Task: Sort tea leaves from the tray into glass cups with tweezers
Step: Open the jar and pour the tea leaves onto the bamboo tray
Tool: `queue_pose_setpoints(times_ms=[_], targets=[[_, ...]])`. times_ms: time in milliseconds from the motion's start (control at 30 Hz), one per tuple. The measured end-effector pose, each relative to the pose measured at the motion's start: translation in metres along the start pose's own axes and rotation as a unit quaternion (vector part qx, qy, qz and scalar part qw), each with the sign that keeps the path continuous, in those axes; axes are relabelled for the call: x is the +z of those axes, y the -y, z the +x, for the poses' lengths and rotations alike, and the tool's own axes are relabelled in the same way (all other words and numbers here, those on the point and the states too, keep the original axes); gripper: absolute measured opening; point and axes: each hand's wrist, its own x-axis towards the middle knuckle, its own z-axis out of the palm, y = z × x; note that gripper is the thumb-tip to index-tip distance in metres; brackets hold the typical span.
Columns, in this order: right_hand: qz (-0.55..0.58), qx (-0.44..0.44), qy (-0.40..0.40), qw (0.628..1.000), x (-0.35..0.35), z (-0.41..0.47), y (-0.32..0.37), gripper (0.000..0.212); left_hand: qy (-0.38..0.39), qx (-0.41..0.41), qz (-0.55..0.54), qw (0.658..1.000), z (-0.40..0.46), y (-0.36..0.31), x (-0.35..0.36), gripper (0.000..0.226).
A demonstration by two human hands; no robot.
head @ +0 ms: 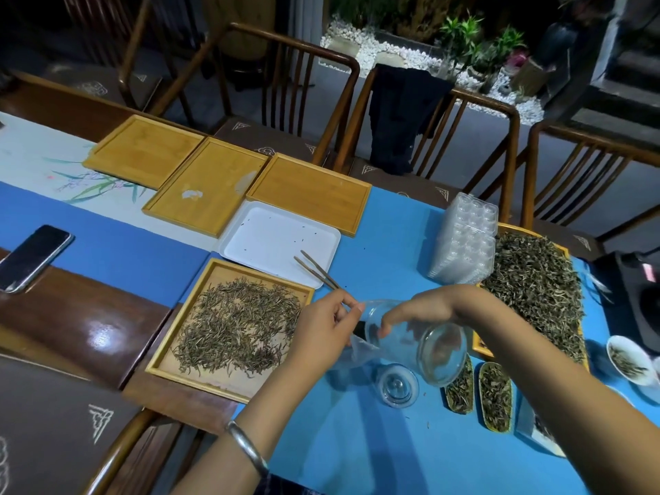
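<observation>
Blue cloth covers the table, and a tray of tea leaves sits on it. Just right of the tray, the left hand pinches tweezers, their tips pointing away. The right hand, wrist bent, curls around a tilted glass jar. 1 small glass cup stands below it.

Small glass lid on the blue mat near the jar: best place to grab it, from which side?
Probably the raised centre knob of the glass lid, taken from straight above. It lies flat with the knob up, and its rim sits low on the blue mat, leaving little to pinch sideways.
</observation>
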Motion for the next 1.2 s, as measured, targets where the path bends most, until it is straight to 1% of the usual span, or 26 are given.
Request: queue_pose_setpoints(times_ms=[33,67,100,133,167,200,233,267,300,400,500,600,667,767,867,967,1033,1100,1200], targets=[[-0.013,0.002,-0.009,1.0,0.0,-0.001,0.0,0.042,-0.001,0.003,0.005,1.0,0.0,0.0,0.0,0.016],[-0.018,0.011,-0.002,1.0,0.0,-0.003,-0.001,0.041,-0.002,0.006,0.011,1.0,-0.001,0.0,0.001,0.016],[-0.002,0.014,0.026,1.0,0.0,-0.004,-0.001,0.035,-0.002,0.008,0.017,1.0,-0.001,0.0,0.001,0.016],[0.031,0.014,0.062,0.998,0.0,-0.005,-0.002,0.035,-0.001,0.008,0.02,1.0,-0.001,0.0,0.002,0.017],[0.05,0.012,0.068,0.996,0.001,-0.006,-0.003,0.036,-0.001,0.008,0.021,1.0,-0.002,0.0,0.002,0.017],[0.038,0.005,0.048,0.998,0.002,-0.007,-0.004,0.038,0.0,0.008,0.021,1.0,-0.002,0.0,0.002,0.017],[0.001,-0.004,0.0,1.0,0.003,-0.007,-0.007,0.045,0.001,0.008,0.021,1.0,-0.003,-0.001,0.001,0.017],[-0.028,-0.006,-0.047,0.999,0.005,-0.006,-0.007,0.058,0.002,0.007,0.02,1.0,-0.003,-0.002,0.001,0.016],[-0.032,-0.009,-0.07,0.997,0.007,-0.005,-0.009,0.065,0.004,0.005,0.019,1.0,-0.004,-0.003,0.001,0.016],[0.032,-0.061,-0.07,0.995,0.015,-0.01,-0.018,0.062,0.002,0.005,0.017,1.0,-0.004,-0.006,0.0,0.017],[0.066,-0.126,-0.138,0.98,0.026,-0.017,-0.033,0.056,-0.005,0.011,0.022,1.0,-0.004,-0.009,-0.003,0.017],[0.073,-0.171,-0.189,0.964,0.038,-0.017,-0.047,0.06,-0.008,0.012,0.019,1.0,-0.003,-0.012,-0.007,0.018],[0.138,-0.211,-0.204,0.946,0.048,-0.017,-0.057,0.064,-0.011,0.013,0.013,1.0,-0.002,-0.015,-0.009,0.017],[0.235,-0.27,-0.23,0.905,0.063,-0.018,-0.071,0.067,-0.022,0.015,0.009,1.0,0.0,-0.021,-0.012,0.017],[0.259,-0.3,-0.271,0.877,0.074,-0.019,-0.079,0.073,-0.026,0.017,0.01,0.999,0.0,-0.025,-0.015,0.02],[0.29,-0.33,-0.285,0.852,0.083,-0.017,-0.082,0.074,-0.024,0.016,0.014,0.999,-0.001,-0.028,-0.02,0.019],[0.327,-0.348,-0.292,0.829,0.089,-0.014,-0.083,0.074,-0.029,0.02,0.025,0.999,-0.002,-0.03,-0.023,0.019],[0.345,-0.353,-0.316,0.81,0.096,-0.009,-0.085,0.075,-0.037,0.019,0.026,0.999,-0.001,-0.032,-0.028,0.019],[0.335,-0.348,-0.37,0.793,0.105,-0.001,-0.087,0.076,-0.056,0.019,0.02,0.998,0.001,-0.037,-0.036,0.019]])
